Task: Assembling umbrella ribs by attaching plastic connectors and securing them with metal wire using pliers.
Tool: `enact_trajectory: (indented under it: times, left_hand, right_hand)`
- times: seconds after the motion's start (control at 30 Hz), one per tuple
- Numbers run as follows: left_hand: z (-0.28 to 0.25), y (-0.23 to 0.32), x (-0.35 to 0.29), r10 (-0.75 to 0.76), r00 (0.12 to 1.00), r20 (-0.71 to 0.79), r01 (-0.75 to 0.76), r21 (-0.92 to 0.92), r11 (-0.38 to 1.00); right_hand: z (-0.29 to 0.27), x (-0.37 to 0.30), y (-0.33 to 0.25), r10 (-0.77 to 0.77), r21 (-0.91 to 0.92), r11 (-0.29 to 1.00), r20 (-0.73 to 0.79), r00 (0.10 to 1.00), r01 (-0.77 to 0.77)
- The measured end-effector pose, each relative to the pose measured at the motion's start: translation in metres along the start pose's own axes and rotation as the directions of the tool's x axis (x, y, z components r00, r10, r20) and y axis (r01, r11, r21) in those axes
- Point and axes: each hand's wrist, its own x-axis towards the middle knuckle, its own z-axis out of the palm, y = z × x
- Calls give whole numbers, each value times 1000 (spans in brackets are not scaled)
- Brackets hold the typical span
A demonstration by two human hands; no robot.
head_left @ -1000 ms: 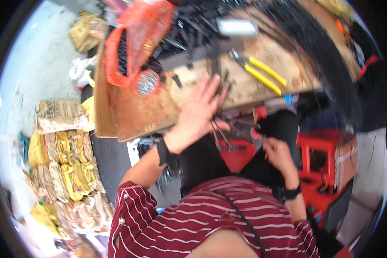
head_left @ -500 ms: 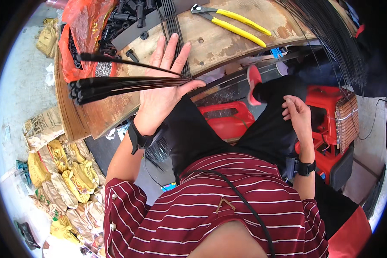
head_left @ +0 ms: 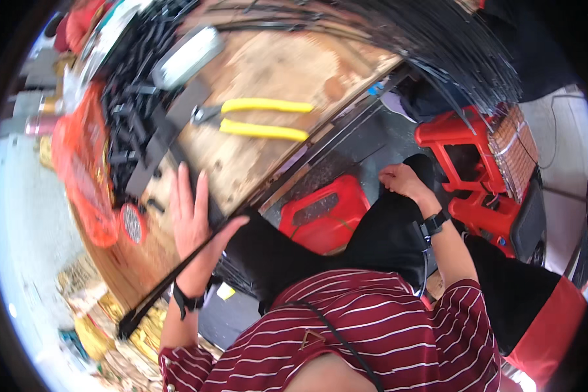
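My left hand [head_left: 193,228] is over the bench's near left edge, fingers stretched out and thumb spread to the right. A bundle of thin black rods [head_left: 155,299] slants across this hand at the thumb, its thick dark ends pointing down left. More dark rods run under the fingers toward the bench top; blur hides whether they join the bundle. My right hand [head_left: 402,179] is over my right knee with its fingers curled in, and nothing shows in them. Yellow-handled pliers [head_left: 264,117] lie on the wooden bench [head_left: 242,166], beyond my left hand.
Black plastic parts [head_left: 127,124] are heaped at the back left beside a red plastic bag [head_left: 78,170]. A small red tub [head_left: 132,224] is by the bench's left edge. Long black rods [head_left: 451,52] overhang the far right, near red stools [head_left: 454,147]. Another red stool [head_left: 326,212] is between my legs.
The view has turned, so the bench appears swung round. My left hand with the bundle is lower left in view, and the bundle slopes steeply downward. My right hand's fingers have curled closer.
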Motion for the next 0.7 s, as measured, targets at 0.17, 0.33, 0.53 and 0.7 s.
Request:
enact_trajectory:
  times: [0.17, 0.33, 0.53, 0.7]
  left_hand:
    - [-5, 9, 0, -31, 996, 83, 24, 86, 996]
    - [-5, 13, 5, 3, 996, 90, -13, 110, 994]
    - [-3, 14, 2, -60, 993, 105, 46, 131, 990]
    - [-3, 27, 3, -172, 982, 81, 162, 116, 980]
  right_hand:
    - [-75, 2, 7, 147, 372, 911, 113, 983, -179]
    - [-106, 26, 54, 220, 458, 860, 69, 973, -227]
    - [-34, 56, 107, -26, -9, 1000, -568, 823, 26]
    - [-56, 61, 119, 118, 147, 988, -463, 879, -55]
